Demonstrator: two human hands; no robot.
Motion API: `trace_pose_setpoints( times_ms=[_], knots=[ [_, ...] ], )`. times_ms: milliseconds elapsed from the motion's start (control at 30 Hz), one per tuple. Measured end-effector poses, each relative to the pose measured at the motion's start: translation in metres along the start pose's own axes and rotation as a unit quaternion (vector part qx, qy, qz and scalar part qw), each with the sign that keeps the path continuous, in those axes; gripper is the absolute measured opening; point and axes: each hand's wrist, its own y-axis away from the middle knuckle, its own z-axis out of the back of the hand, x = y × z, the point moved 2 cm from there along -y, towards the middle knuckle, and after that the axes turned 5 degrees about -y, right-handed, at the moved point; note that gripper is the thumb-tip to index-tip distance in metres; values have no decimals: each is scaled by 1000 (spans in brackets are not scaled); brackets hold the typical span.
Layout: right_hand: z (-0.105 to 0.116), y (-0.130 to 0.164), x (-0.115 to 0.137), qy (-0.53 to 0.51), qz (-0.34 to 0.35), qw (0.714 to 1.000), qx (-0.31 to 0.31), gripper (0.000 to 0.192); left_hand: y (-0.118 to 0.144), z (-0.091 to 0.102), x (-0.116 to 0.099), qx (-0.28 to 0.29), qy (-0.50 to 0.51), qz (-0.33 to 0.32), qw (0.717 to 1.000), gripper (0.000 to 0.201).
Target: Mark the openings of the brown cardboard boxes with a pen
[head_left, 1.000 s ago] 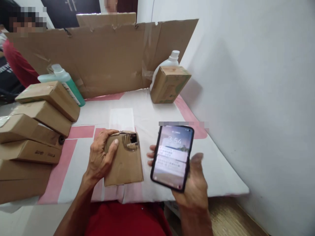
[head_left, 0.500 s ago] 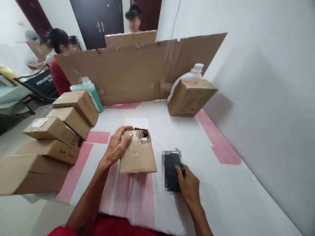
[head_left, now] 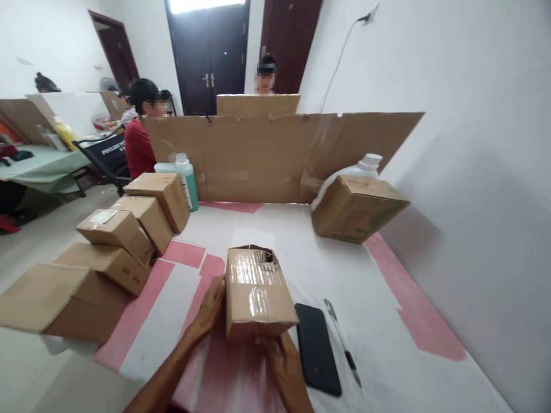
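A small taped cardboard box [head_left: 253,298] sits before me in the middle of the table, with a torn hole in its far right corner. My left hand [head_left: 213,304] presses along its left side, most of the fingers out of sight. At the near lower edge my right hand [head_left: 279,358] grips the box, thumb in front and other fingers partly hidden underneath. Right of the box a black smartphone [head_left: 318,350] lies flat. Beside the phone rests a pen [head_left: 343,338] with a dark grip.
Several cardboard boxes [head_left: 103,264] are lined up on the left. Behind them stands a bottle of green liquid [head_left: 188,186]. A larger box [head_left: 359,209] leans by a white jug [head_left: 368,163] at the back right. A cardboard partition [head_left: 258,158] spans the back; people sit beyond it.
My right hand has let go of the dark phone and the pen, which now lie on the table, and has moved left onto the box. The view has tilted up.
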Motion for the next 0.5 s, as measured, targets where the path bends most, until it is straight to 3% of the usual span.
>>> trace_pose_setpoints(
  times_ms=[100,167,233,367,500],
  knots=[
    [5,-1,13,2,-36,999,-24,88,44,19,2,-24,-31,22,999,61],
    [11,-10,35,25,-39,998,-47,100,66,36,-4,-28,-57,39,997,60],
    [9,-27,62,42,-34,998,-35,100,78,51,-14,-34,-72,54,995,61],
    [-26,-78,107,-3,-39,995,93,85,75,71,-33,-83,-71,26,994,61],
    [-79,-137,132,-65,-36,977,199,81,48,90,-47,-198,-81,-22,977,61]
  ],
)
